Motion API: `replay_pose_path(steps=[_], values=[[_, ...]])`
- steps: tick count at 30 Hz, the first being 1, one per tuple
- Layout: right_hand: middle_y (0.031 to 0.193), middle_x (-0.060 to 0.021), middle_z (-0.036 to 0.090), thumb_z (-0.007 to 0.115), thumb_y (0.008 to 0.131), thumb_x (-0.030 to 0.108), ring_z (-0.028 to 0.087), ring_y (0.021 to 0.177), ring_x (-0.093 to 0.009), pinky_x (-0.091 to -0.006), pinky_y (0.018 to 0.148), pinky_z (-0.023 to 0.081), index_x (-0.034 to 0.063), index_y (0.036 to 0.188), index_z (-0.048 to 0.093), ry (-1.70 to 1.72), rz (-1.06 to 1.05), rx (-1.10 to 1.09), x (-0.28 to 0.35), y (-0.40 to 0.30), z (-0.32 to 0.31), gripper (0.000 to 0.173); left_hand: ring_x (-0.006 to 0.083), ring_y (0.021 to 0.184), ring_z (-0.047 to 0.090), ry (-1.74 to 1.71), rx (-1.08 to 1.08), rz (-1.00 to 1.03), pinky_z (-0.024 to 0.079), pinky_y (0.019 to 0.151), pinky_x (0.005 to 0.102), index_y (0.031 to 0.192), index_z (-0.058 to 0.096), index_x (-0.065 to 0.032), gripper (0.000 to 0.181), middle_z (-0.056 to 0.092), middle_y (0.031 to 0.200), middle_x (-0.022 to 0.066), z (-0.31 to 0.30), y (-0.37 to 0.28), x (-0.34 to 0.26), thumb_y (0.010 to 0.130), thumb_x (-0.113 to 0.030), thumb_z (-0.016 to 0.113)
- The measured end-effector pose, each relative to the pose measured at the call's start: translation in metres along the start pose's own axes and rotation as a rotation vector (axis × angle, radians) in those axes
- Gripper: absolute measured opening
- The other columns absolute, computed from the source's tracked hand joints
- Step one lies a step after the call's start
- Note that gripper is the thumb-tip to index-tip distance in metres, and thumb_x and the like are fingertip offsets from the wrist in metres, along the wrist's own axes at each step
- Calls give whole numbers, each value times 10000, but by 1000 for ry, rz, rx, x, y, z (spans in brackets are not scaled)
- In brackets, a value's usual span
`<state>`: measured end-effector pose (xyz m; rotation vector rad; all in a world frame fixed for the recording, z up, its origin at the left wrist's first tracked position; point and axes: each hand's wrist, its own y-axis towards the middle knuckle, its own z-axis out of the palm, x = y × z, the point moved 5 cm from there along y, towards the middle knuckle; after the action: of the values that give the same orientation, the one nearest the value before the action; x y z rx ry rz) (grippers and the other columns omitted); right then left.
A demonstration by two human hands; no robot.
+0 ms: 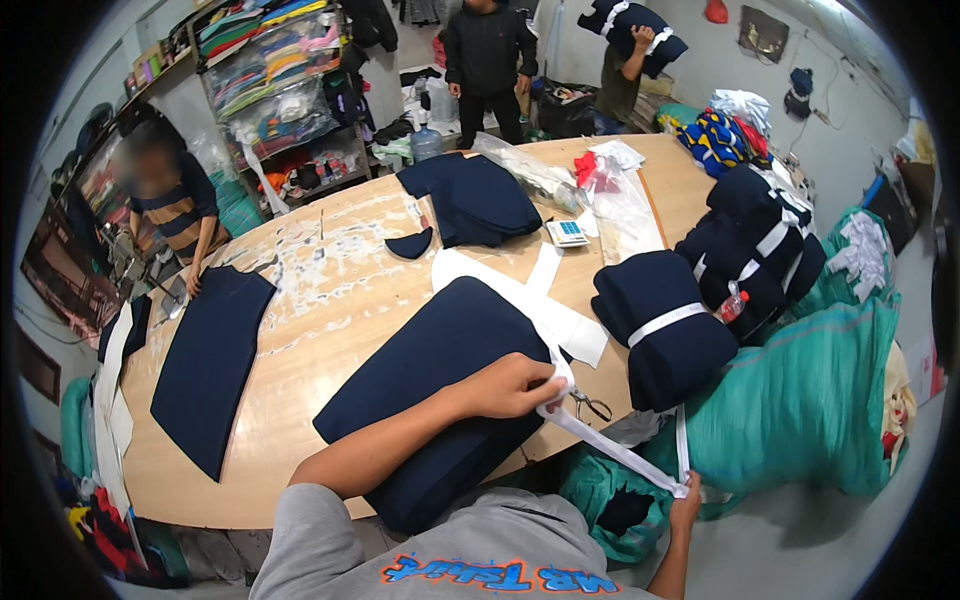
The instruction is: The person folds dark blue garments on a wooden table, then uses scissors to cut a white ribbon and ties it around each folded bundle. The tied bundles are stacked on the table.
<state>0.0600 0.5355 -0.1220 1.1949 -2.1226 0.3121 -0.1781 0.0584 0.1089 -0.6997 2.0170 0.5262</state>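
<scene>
My left hand (pixel 517 386) is closed on a white fabric strip (pixel 611 448), over the right side of a folded stack of navy cloth (pixel 450 352) at the table's near edge. The strip forms a loop at these fingers and runs taut down to my right hand (pixel 685 499), which grips it beyond the table edge. From there another length rises beside a green sack. Scissors (pixel 591 405) lie on the table just right of my left hand. White paper pattern pieces (pixel 517 296) lie behind the stack, partly under it.
A navy bundle (pixel 660 315) tied with a white band sits at right, before more bundles (pixel 757 240). Green sacks (pixel 795 397) crowd the right side. Navy pieces (pixel 214 360) and a calculator (pixel 567 233) lie on the table (pixel 337 300). One person works at left; two stand behind.
</scene>
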Motion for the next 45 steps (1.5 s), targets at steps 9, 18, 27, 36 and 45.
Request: replay_pose_path(steps=[9,18,27,36,45], values=[[661,36,416,567,1042,109,385,597,-80,-315,542,304,19,1400,655,480,-641,221,386,-28,-46,379,257,714,677,738,-325,367,552,663,362,769,733,-74,331,690,750,74,14,-12,-38,1004,-305,694],[955,-214,777,659,948,119,743,840,-454,-565,767,551,110,1528,509,-70,-609,231,482,-19,19,599,220,996,683,-737,56,-9,536,940,404,1449,622,-13,617,739,1100,95,6,-2,-5,1128,-531,524],[840,-160,714,679,965,42,704,751,-313,-445,686,519,139,1279,724,186,-470,268,368,43,68,332,55,638,503,-437,131,-89,428,655,259,1049,723,-30,416,542,681,-42,5,-4,-6,1140,-408,578],[847,7,610,617,963,21,526,766,-95,-266,669,400,-2,1089,705,302,21,494,152,-16,22,155,116,871,686,-343,86,4,542,814,329,1089,755,-30,403,764,927,50,-3,-5,1,1143,-384,569],[838,-123,727,660,913,-5,712,758,-153,-326,702,535,-3,1110,720,468,-511,371,380,-43,-24,206,358,1113,733,244,47,382,551,993,450,1379,690,-86,582,770,1201,185,24,-11,-37,1017,-542,687]])
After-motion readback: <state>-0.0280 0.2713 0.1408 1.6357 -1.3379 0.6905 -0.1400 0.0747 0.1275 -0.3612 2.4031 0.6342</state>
